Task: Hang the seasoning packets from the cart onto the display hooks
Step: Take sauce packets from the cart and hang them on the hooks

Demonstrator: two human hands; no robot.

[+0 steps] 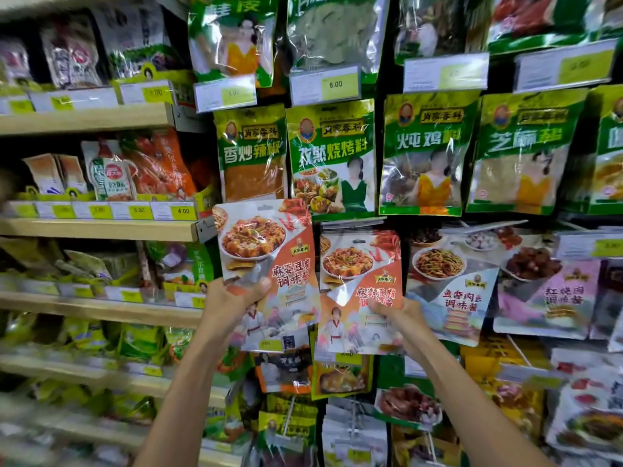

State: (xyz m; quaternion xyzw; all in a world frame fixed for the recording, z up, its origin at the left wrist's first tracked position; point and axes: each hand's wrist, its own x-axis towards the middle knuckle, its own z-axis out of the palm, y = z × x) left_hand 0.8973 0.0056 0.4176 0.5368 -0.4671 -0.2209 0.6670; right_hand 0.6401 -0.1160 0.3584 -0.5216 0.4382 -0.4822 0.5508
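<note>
My left hand (232, 298) grips an orange and white seasoning packet (269, 264) with a tofu dish printed on it, held upright in front of the display, thumb across its front. Just to its right hangs a matching packet (357, 264) on a display hook (354, 225). My right hand (401, 320) holds that hanging packet by its lower right part. The cart is out of view.
Green seasoning packets (332, 156) hang in a row above, with price tags (325, 84) over them. Other sauce packets (451, 284) hang to the right and below. Wooden shelves (97, 229) full of goods stand at the left.
</note>
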